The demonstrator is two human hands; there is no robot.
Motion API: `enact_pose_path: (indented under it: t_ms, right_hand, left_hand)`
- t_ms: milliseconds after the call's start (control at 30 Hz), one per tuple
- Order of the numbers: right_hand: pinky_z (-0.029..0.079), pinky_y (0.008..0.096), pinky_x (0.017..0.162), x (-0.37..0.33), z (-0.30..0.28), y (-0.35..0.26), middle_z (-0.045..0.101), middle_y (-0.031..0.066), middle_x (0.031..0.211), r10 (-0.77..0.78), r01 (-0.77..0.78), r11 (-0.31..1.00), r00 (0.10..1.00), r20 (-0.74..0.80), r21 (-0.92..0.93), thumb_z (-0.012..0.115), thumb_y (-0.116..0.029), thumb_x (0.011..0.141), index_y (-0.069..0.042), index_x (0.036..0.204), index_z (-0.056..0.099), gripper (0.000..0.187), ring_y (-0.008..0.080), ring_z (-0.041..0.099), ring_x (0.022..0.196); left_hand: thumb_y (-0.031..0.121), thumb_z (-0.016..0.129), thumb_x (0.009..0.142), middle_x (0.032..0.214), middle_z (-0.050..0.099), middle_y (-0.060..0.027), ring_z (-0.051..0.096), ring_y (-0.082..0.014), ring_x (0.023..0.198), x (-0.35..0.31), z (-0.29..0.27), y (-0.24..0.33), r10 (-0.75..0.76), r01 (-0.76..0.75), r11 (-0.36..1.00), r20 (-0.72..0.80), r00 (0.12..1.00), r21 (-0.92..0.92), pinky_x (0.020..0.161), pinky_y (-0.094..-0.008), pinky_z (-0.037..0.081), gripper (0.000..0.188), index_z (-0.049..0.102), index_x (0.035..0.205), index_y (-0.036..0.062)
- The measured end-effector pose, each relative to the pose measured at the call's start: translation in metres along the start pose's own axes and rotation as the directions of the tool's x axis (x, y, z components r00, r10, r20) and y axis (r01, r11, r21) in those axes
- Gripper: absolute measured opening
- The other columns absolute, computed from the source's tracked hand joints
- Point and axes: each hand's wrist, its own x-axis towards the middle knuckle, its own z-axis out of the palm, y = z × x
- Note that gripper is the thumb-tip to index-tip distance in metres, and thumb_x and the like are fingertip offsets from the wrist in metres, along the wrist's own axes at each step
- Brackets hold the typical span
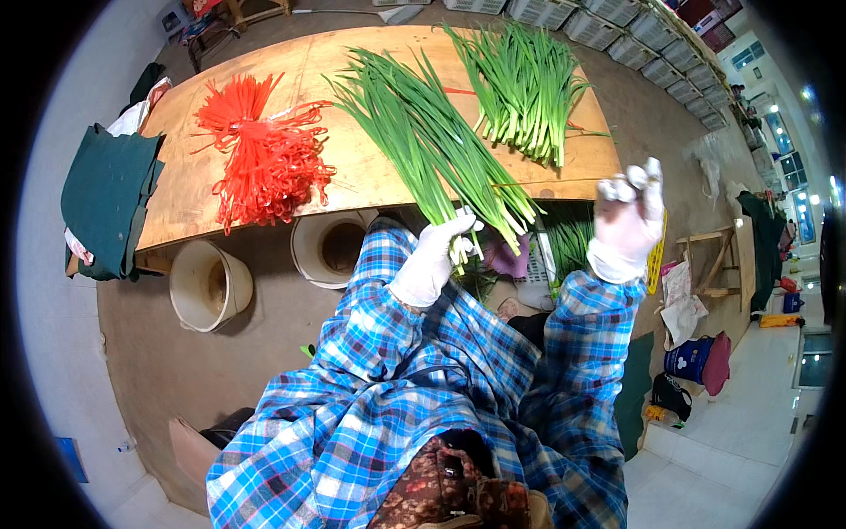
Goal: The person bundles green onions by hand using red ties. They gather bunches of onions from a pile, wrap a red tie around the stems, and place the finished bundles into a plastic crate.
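Observation:
My left hand point(430, 262), in a white glove, is closed around the pale stalk ends of a bunch of garlic chives point(401, 141). The long green leaves slant away across the wooden table point(370, 189) to the far left. A second bundle of chives point(480, 172) lies against its right side, stalks poking over the table's near edge. My right hand point(627, 220), gloved too, is raised off the table's right corner, fingers apart and partly bent, with nothing seen in it. Nearest to it on the table is a thick pile of chives point(529, 97).
Red plastic ties point(269, 167) are heaped on the table's left. Dark green cloth point(106, 203) hangs over the left end. Two pale buckets point(211, 286) stand below the near edge. A crate with more chives point(568, 247) sits under the right side. Stacked grey crates point(626, 44) line the far right.

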Motion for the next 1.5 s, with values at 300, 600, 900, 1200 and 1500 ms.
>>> enact_pose_path:
  t_ms: [300,600,900,1200,1500]
  right_hand:
    - [0.048,0.0246,0.068,-0.014,-0.012,0.017,0.063,0.0047,0.091,-0.401,-0.043,0.222,0.907,-0.131,-0.974,0.055,-0.003,0.082,-0.004,0.101,0.059,0.019,0.0123,0.057,0.072]
    - [0.048,0.0379,0.069,-0.019,-0.035,0.089,0.065,0.0104,0.079,0.274,-0.163,-0.695,0.840,-0.468,-0.700,0.059,-0.033,0.076,-0.013,0.084,0.068,0.023,0.0287,0.062,0.078]
    - [0.045,0.0264,0.057,-0.010,-0.045,0.085,0.064,0.0102,0.068,0.415,-0.532,-0.246,0.698,-0.584,-0.811,0.065,-0.027,0.074,0.000,0.083,0.065,0.029,0.0143,0.059,0.059]
    - [0.044,0.0280,0.051,0.001,-0.019,0.073,0.060,0.0072,0.062,0.104,-0.507,-0.102,0.850,-0.516,-0.856,0.063,-0.023,0.077,0.000,0.079,0.062,0.023,0.0126,0.055,0.051]
    - [0.047,0.0396,0.066,-0.023,-0.020,0.108,0.064,0.0123,0.077,0.346,-0.123,-0.706,0.799,-0.492,-0.698,0.062,-0.041,0.073,-0.011,0.077,0.065,0.030,0.0300,0.061,0.075]
  left_hand:
    - [0.018,0.061,0.083,0.077,0.060,0.0005,0.059,-0.0152,0.069,-0.004,0.007,-0.006,-0.093,0.097,0.981,0.034,0.995,-0.166,0.069,-0.0354,0.051,0.015,0.059,0.095,0.0099]
    - [0.021,0.062,0.082,0.070,0.057,0.0038,0.052,-0.0085,0.059,0.010,0.010,-0.019,-0.144,0.140,0.981,-0.020,0.989,-0.136,0.064,-0.0286,0.049,0.014,0.060,0.089,0.0100]
    - [0.018,0.051,0.085,0.089,0.061,-0.0093,0.060,-0.0221,0.083,-0.021,-0.001,0.006,-0.077,0.099,0.908,0.068,0.995,-0.408,0.083,-0.0423,0.048,0.020,0.056,0.097,0.0017]
    - [0.025,0.048,0.088,0.085,0.058,-0.0037,0.056,-0.0125,0.067,-0.034,-0.009,0.027,-0.018,0.065,0.923,0.126,0.992,-0.380,0.067,-0.0316,0.047,0.025,0.055,0.100,0.0044]
    - [0.023,0.050,0.087,0.086,0.058,-0.0062,0.057,-0.0175,0.076,-0.026,-0.022,0.023,-0.067,0.126,0.922,0.169,0.983,-0.367,0.073,-0.0347,0.047,0.021,0.055,0.097,0.0045]
